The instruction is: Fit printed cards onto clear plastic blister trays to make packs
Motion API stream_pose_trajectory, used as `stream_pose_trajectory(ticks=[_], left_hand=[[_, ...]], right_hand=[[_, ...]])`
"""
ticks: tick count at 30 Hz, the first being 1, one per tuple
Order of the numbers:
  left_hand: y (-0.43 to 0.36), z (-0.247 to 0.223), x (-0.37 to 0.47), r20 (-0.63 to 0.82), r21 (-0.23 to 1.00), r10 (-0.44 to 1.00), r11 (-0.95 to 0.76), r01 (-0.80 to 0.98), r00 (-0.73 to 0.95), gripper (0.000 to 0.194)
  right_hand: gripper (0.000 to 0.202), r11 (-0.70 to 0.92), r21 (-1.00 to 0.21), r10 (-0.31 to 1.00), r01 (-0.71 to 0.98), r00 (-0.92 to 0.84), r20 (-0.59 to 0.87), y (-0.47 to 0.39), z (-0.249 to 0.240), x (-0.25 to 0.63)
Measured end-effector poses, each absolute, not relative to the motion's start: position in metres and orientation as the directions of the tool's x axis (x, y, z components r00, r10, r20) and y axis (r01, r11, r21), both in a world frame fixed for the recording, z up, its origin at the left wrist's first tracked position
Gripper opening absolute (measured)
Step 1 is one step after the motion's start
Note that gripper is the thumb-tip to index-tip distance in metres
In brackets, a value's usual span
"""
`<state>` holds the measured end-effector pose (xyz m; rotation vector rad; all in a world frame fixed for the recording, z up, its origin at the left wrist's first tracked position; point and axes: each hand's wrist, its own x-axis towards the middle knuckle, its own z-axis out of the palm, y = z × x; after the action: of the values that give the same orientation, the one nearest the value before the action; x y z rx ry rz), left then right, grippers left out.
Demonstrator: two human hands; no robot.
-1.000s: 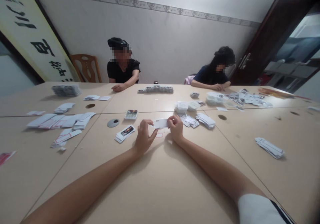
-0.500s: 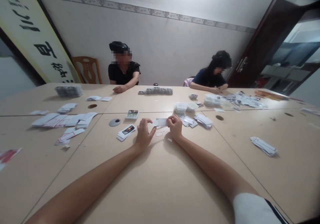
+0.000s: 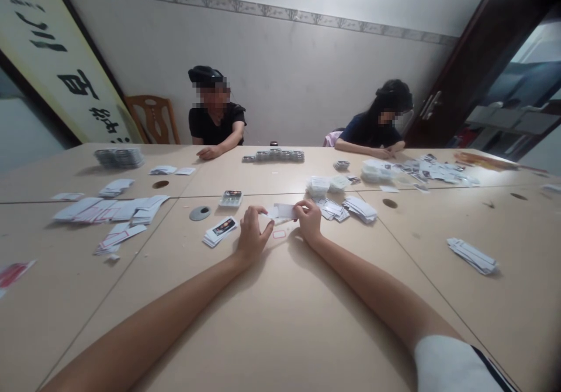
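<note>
Between my two hands a small white paper card [image 3: 286, 211] is held just above the table, with a crease or overlap near its left part. My left hand [image 3: 251, 239] has its thumb and fingers curled round the card's left end. At the right end, my right hand [image 3: 309, 222] pinches the card between thumb and fingertips. Below the card lies a small label with a red outline [image 3: 279, 234]. Left of my left hand rests a stack of cards [image 3: 220, 231] with a dark picture on top. Behind that stack stands a small clear box [image 3: 231, 198].
White paper piles [image 3: 109, 210] spread over the left of the table [image 3: 280, 322]. Right of my hands are more card stacks [image 3: 359, 209] and clear plastic boxes [image 3: 318, 186]. Another card bundle [image 3: 472, 256] lies far right. Two people sit opposite, near a row of packs [image 3: 274, 156].
The card's right part has tilted slightly upward between my fingers. Both hands keep their hold in nearly the same place. The view has shifted slightly.
</note>
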<state>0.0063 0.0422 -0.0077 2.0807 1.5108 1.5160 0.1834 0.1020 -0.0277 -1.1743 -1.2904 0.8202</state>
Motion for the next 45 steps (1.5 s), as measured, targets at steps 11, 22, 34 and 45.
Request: stream_pose_trajectory(ticks=[11, 22, 34, 45], left_hand=[[0.0431, -0.0077, 0.0057, 0.605, 0.622, 0.797, -0.465, 0.630, -0.009, 0.020], [0.0417, -0.0060, 0.0074, 0.618, 0.603, 0.786, -0.479, 0.638, 0.007, 0.022], [0.0413, -0.0066, 0.0070, 0.617, 0.595, 0.786, -0.481, 0.644, 0.017, 0.025], [0.0419, -0.0064, 0.0056, 0.641, 0.574, 0.767, -0.500, 0.649, 0.024, 0.033]], right_hand=[[0.024, 0.149, -0.987, 0.975, 0.065, 0.158, 0.158, 0.0981, -0.0203, 0.1851], [0.027, 0.102, -0.995, 0.976, 0.010, 0.193, 0.102, 0.0996, -0.0203, 0.1845], [0.029, 0.125, -0.992, 0.965, -0.016, 0.232, 0.118, 0.0999, -0.0223, 0.1828], [0.032, 0.153, -0.988, 0.934, 0.029, 0.323, 0.154, 0.0978, -0.0200, 0.1874]])
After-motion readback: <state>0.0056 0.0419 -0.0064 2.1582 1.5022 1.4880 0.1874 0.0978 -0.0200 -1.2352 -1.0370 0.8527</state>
